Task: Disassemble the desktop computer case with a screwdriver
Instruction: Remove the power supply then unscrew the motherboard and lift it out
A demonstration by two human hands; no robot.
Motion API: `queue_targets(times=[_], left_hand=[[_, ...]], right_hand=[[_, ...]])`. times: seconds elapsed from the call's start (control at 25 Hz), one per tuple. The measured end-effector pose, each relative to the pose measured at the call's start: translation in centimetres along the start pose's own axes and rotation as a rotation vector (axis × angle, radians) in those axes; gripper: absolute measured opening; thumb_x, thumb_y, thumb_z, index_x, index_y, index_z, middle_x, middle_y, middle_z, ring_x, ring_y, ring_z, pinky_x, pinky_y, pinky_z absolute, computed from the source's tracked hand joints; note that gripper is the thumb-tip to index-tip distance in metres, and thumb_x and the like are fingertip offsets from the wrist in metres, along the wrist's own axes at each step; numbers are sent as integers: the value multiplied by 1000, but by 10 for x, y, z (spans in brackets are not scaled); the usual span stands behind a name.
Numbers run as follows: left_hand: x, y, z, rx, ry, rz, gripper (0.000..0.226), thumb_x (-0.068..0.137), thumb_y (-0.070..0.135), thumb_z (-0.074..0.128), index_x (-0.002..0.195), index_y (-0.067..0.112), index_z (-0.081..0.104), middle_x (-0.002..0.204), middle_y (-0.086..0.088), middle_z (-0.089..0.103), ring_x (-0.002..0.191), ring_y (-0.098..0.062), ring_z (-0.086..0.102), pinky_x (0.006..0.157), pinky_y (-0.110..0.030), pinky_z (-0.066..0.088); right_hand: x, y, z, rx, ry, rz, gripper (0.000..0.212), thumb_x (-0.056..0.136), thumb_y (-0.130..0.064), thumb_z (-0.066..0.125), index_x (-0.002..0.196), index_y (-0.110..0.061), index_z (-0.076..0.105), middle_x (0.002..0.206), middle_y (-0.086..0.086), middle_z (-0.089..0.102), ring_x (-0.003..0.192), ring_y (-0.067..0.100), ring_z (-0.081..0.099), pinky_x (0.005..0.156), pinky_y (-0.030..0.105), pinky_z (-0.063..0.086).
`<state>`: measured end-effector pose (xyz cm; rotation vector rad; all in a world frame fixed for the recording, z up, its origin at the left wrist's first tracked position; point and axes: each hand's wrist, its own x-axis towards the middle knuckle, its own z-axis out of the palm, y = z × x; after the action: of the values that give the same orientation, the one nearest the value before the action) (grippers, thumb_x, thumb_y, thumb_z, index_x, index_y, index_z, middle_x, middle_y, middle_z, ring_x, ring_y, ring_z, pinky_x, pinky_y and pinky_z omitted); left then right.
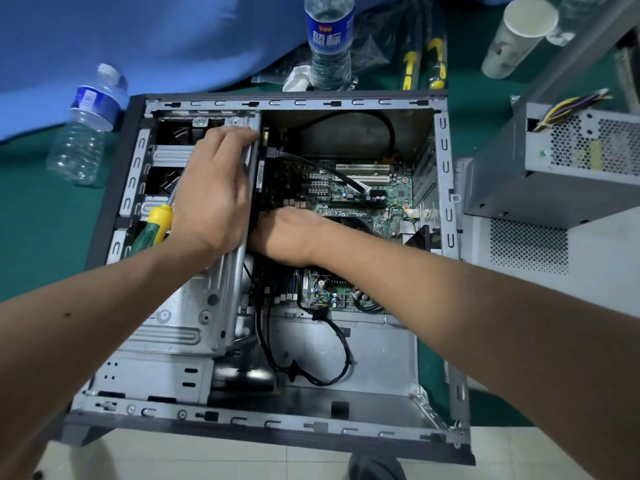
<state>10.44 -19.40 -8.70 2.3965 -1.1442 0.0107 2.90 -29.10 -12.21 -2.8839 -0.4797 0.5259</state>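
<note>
The desktop computer case (pixel 277 424) lies open on its side on the green table (pixel 31 237), its near edge hanging over a tiled floor (pixel 207 462). The left hand (pixel 214 188) rests on the metal drive cage (pixel 194 306) at the left of the case, its grip curled over the cage's right edge. The screwdriver (pixel 156 225), yellow and green handled, lies just left of that hand on the cage; whether the hand holds it cannot be told. The right hand (pixel 287 237) reaches down beside the cage over the motherboard (pixel 349 192), fingers hidden, so its grip cannot be told. A power supply unit (pixel 554 161) sits at the right, two water bottles (pixel 86 126) at the far left
</note>
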Motion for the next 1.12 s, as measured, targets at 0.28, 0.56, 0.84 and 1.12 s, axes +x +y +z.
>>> queue_targets(times=[0.28,0.56,0.84,1.12], left_hand=[[-1,-1,0,-8,-17,-6,43,95,0,39,136,6,51,135,-11,51,125,-24,46,107,-34,37],[0,-2,0,-28,-44,-27,43,95,1,42,136,7,51,137,-10,51,127,-26,45,110,-41,38],[-1,-5,2,-62,-62,-28,44,93,2,45,137,8,52,137,-10,53,126,-26,45,109,-36,34],[4,12,-24,-216,-218,-159,54,89,-10,45,140,8,50,143,-8,46,134,-22,39,117,-30,24]], right_hand=[[-64,-20,-9,147,121,-64,16,103,-23,38,100,-11,47,80,0,41,62,24,43,54,36,33],[-139,22,-53,596,343,396,28,103,-26,36,79,-12,42,64,-1,46,53,10,41,54,35,33],[-162,25,-94,893,521,715,27,98,-17,41,72,-15,46,58,-5,41,48,4,34,50,25,28],[-161,2,-122,983,637,931,26,95,-20,40,69,-14,43,63,3,41,56,14,37,58,32,32]])
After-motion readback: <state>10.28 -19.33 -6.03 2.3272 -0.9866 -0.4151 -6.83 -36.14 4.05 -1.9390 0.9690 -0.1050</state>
